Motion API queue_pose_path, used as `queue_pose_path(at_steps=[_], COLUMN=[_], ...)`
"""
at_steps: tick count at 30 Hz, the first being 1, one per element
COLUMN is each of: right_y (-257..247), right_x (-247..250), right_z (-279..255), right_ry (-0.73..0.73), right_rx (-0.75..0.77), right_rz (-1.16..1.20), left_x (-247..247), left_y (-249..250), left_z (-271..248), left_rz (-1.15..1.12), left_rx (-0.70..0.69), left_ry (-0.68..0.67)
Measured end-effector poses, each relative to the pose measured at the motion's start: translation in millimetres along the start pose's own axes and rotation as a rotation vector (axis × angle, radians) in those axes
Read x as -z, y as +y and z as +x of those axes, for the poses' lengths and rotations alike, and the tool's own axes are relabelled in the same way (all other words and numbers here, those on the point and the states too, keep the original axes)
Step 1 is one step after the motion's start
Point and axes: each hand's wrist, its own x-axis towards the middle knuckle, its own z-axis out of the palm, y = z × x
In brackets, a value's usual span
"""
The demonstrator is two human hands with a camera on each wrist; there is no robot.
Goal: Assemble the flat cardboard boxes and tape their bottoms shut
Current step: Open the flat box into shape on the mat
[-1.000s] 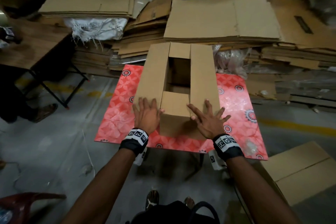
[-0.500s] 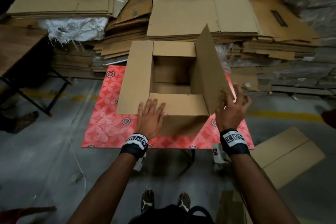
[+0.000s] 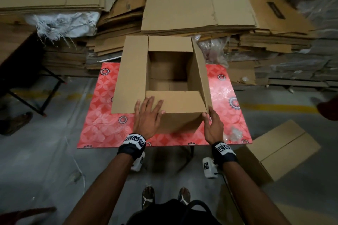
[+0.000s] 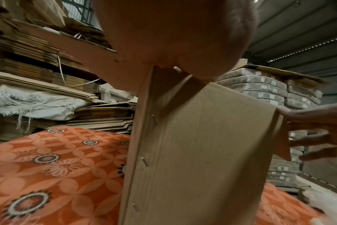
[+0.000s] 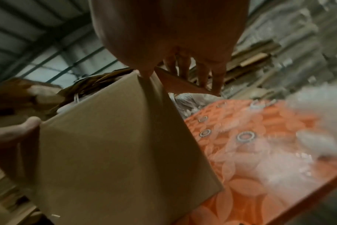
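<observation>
Head view: cardboard box [image 3: 170,86] stands upright mid-desk [image 3: 102,126], directly ahead of both hands, mouth up, long axis running near to far. My left hand [image 3: 148,117] lies flat, fingers spread, on the near flap [image 3: 175,101]. My right hand [image 3: 213,126] pinches the upright right flap [image 3: 200,73] at its near corner. Right hand is nearer that flap. Bare desk lies right of it; cardboard stacks [image 3: 197,5] crowd the far edge.

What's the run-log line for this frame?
box on table, top open | left hand flat on near flap | right hand holds right flap | no tape seen
</observation>
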Motion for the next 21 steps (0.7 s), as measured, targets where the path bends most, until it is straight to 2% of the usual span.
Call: queue_pose_path(at_steps=[5,8,12,17,19,21], right_y=[5.8,2.2,-16.1,-30.7,-34.4,-41.2], right_x=[-4.4,-0.7,10.1,26.6,31.0,31.9], right_z=[6.8,9.8,17.1,40.2,53.5,62.6], right_ry=[0.003,-0.021,-0.114,-0.268,-0.342,-0.376], right_rx=[0.034,0.111,0.223,0.315,0.336,0.308], right_rz=[-0.034,-0.097,-0.242,-0.321,-0.366,-0.435], left_x=[-1.5,-1.7,-0.5,6.9,11.5,14.4], left_y=[-5.0,-13.4,-30.8,-63.7,-69.0,-63.1], left_z=[3.4,9.3,22.7,47.1,53.6,54.2], left_rz=[-0.035,-0.061,-0.114,-0.125,-0.102,-0.080], left_rx=[-0.022,-0.040,-0.065,-0.101,-0.083,-0.033], left_ry=[0.001,0.000,0.001,-0.085,-0.108,-0.062])
